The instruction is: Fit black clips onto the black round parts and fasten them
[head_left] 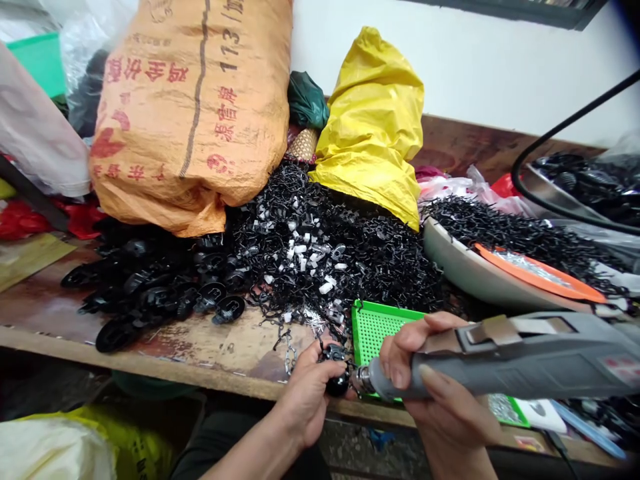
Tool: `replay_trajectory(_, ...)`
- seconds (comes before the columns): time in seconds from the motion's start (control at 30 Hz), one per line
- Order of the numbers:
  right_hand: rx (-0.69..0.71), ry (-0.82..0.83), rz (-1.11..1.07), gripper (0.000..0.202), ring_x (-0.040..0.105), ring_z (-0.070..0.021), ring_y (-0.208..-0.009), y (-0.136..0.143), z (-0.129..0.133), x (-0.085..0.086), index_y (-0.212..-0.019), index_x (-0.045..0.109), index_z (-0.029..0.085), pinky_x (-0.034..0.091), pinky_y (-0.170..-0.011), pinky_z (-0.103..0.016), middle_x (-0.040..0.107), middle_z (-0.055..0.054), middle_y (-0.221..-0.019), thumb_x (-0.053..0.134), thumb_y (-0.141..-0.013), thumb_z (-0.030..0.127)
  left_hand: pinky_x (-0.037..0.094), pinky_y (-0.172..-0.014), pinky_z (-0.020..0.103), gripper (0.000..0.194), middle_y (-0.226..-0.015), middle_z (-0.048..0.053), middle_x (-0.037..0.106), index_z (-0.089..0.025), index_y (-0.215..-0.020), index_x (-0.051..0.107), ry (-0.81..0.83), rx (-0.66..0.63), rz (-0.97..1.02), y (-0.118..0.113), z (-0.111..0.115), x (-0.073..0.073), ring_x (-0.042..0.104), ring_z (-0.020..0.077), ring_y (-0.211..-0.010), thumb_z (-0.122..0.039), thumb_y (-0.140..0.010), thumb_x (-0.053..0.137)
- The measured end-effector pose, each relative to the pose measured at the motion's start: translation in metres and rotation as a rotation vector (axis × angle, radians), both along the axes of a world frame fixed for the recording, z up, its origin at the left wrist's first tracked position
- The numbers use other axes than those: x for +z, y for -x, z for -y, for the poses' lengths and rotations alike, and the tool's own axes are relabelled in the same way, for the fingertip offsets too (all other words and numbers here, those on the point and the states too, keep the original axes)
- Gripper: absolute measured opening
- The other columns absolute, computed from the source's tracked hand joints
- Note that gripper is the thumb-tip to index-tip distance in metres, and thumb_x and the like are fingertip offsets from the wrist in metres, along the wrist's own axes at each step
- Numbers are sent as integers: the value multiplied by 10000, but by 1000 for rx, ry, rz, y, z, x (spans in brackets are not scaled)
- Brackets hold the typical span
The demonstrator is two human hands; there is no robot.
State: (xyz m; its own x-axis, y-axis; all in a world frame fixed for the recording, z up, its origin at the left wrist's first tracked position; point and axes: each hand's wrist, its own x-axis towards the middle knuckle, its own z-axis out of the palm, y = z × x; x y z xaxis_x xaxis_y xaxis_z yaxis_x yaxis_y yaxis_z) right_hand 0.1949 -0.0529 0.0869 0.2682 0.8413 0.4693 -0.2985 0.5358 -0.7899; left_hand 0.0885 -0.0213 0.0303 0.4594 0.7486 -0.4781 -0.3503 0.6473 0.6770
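My left hand [303, 393] pinches a small black plastic part [339, 381] at the table's front edge. Wrapped round a grey electric screwdriver [505, 360] is my right hand [440, 380]. The tool lies nearly level, its metal nose pointing left at the part; I cannot tell whether the two touch. Just behind both hands is a green perforated tray [380, 327], partly covered by my right hand. A heap of small black pieces [385, 260] spreads behind it, with white bits [305, 250] on top. Thin silvery pins [315, 320] lie near my left hand.
Black round parts [165, 287] are piled at the left. An orange woven sack [200, 113] and a yellow bag [370, 127] stand behind. At the right are a pale basin [450, 257], an orange dish [595, 292] and a hanging black cable [560, 127].
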Motion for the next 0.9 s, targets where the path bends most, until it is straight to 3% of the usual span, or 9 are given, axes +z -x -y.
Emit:
replay_trajectory(0.23, 82, -36, 158, 247, 491, -91, -439, 3, 7, -4, -951, 454, 257, 411, -418, -258, 505, 20, -655, 524, -721, 199, 345, -486, 192, 265, -576, -34, 501, -159, -821, 490, 1, -19, -33, 0, 7, 4, 449, 84, -521, -64, -575, 461)
replay_trajectory(0.4, 279, -130, 219, 184, 465, -75, -350, -1, 3, -6, -860, 507, 252, 421, -376, -221, 478, 59, -492, 564, -688, 287, 341, -485, 187, 253, -578, -43, 498, -166, -752, 499, 3, -89, -15, -1, 13, 2, 437, 78, -514, -46, -532, 463)
replay_trajectory(0.53, 342, -133, 163, 219, 463, -60, -337, -8, -6, -1, -882, 508, 252, 411, -352, -205, 527, 51, -567, 576, -676, 277, 346, -439, 195, 240, -577, -42, 485, -172, -740, 496, -44, -99, -4, 0, 8, 2, 448, 90, -498, -48, -536, 470)
replay_trajectory(0.63, 172, -28, 127, 271, 493, -75, -397, -21, -21, 3, -924, 501, 241, 421, -381, -233, 561, 25, -689, 581, -665, 233, 387, -459, 208, 251, -598, -41, 495, -174, -776, 503, -112, -38, 3, 14, -4, 4, 458, 82, -486, -46, -559, 492)
replay_trajectory(0.73, -158, 55, 137, 322, 528, -92, -500, -38, -47, 1, -912, 524, 215, 450, -483, -262, 583, 8, -766, 621, -611, 154, 440, -497, 233, 226, -685, -17, 537, -167, -805, 523, -141, 31, -41, 44, -17, 8, 508, 99, -556, -96, -593, 554)
replay_trajectory(0.8, -374, 57, 134, 352, 524, -87, -515, -49, -67, -3, -890, 542, 191, 448, -506, -252, 587, 10, -753, 654, -564, 122, 462, -515, 245, 191, -712, -11, 560, -165, -801, 537, -127, 103, -117, 76, -24, 12, 541, 111, -577, -158, -615, 584)
replay_trajectory(0.9, -531, 83, 127, 365, 510, -84, -491, -63, -93, -12, -866, 555, 163, 445, -508, -254, 585, 19, -702, 689, -526, 150, 471, -580, 221, 165, -676, -13, 615, -159, -778, 553, -151, 284, -260, 139, -32, 20, 581, 120, -618, -193, -623, 598)
